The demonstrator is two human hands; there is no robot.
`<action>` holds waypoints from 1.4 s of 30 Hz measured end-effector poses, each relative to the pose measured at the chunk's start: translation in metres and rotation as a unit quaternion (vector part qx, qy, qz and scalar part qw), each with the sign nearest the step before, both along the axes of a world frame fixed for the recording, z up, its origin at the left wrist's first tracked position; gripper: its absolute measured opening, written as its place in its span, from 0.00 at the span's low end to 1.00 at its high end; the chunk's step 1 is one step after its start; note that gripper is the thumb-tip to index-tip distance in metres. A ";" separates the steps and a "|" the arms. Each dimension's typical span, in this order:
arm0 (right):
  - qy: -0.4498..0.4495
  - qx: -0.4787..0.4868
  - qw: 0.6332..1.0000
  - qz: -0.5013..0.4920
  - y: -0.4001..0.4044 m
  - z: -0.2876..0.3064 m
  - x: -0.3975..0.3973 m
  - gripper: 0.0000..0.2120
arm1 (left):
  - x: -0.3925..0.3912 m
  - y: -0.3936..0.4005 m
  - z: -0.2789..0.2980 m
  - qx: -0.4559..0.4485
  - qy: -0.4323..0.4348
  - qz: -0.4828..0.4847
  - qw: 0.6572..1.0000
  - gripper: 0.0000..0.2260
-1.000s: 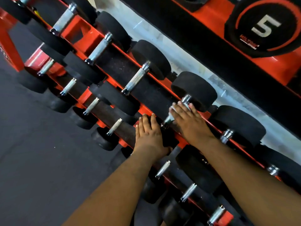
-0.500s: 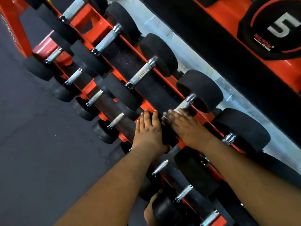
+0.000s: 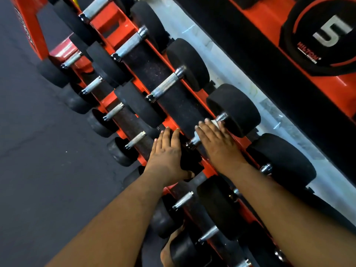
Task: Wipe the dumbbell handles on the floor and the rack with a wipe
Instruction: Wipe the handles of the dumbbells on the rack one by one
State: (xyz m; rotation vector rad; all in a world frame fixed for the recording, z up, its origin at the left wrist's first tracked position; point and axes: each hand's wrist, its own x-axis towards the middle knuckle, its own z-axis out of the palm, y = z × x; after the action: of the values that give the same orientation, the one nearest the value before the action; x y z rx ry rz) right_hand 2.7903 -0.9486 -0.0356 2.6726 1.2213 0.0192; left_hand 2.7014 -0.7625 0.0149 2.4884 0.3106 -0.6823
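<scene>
**A:** What are your hands doing at the rack?

**B:** Your right hand lies over a dumbbell handle on the rack's top tier, fingers straight and close together, pressing a white wipe against the metal. Only a small edge of the wipe shows past your fingertips, next to the chrome collar; the rest is hidden under your palm. Most of the handle is covered too, with just a short bit and the near collar peeking out.

**A:** And your left?

**B:** Your left hand rests flat on the near black head of that same dumbbell, fingers straight and slightly spread, thumb tucked along the lower edge. It holds nothing.

**A:** What else sits on the rack?

**B:** Black round-headed dumbbells with knurled silver handles fill the red rack's tiers, running diagonally from upper left to lower right. The lower tiers are partly blocked by your forearms, and the rack's ends are cut off by the frame. Lettering on the rack's upper-left leg is too blurred to read.

**A:** Anything beyond the rack?

**B:** Past it, at upper right, a black plate marked with a large 5, cut off at the edge. On the rack's near side lies dark floor, and a bare foot shows low down, partly hidden behind a dumbbell head.
</scene>
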 end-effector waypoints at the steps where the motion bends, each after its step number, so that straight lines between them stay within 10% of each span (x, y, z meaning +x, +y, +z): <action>1: 0.000 -0.001 1.000 0.007 0.003 -0.002 -0.005 0.31 | 0.000 0.000 0.001 0.000 -0.001 0.001 1.000 0.64; 10: 0.141 0.098 0.978 0.116 -0.006 0.000 -0.024 0.27 | 0.001 0.002 -0.002 0.005 -0.010 -0.001 1.000 0.65; 13: 0.269 0.201 0.935 -0.110 -0.022 0.000 -0.044 0.25 | -0.001 0.002 -0.002 -0.002 -0.012 -0.001 1.000 0.64; 15: 0.377 0.339 0.757 -0.411 -0.014 0.004 -0.047 0.20 | -0.002 0.002 -0.002 -0.006 -0.012 0.000 1.000 0.64; 18: 0.431 0.509 0.486 -0.565 0.025 0.003 -0.046 0.15 | -0.003 0.003 -0.002 -0.007 -0.015 0.003 1.000 0.64; 25: 0.397 0.671 0.146 -0.608 0.055 0.027 0.011 0.08 | -0.001 0.002 -0.001 -0.010 -0.016 0.010 1.000 0.64; 29: 0.461 0.613 0.215 -0.604 0.064 0.035 -0.012 0.06 | -0.001 0.001 -0.004 -0.012 -0.017 0.009 1.000 0.63; 32: 0.540 0.570 0.192 -0.589 0.073 0.040 -0.015 0.02 | -0.001 0.001 -0.004 -0.010 -0.017 0.007 1.000 0.63; 36: 0.392 0.673 0.137 -0.612 0.059 0.043 0.024 0.03 | -0.002 0.003 -0.003 -0.016 -0.018 0.007 1.000 0.63; 42: 0.368 0.661 0.194 -0.625 0.075 0.049 0.024 0.05 | -0.002 0.001 -0.005 -0.013 -0.020 0.012 1.000 0.62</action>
State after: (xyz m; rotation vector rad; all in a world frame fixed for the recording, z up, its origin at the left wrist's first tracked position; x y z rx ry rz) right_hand 2.8143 -0.8731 0.0130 -1.1102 0.9962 0.2692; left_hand 2.6992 -0.7616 0.0098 2.4657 0.3133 -0.6237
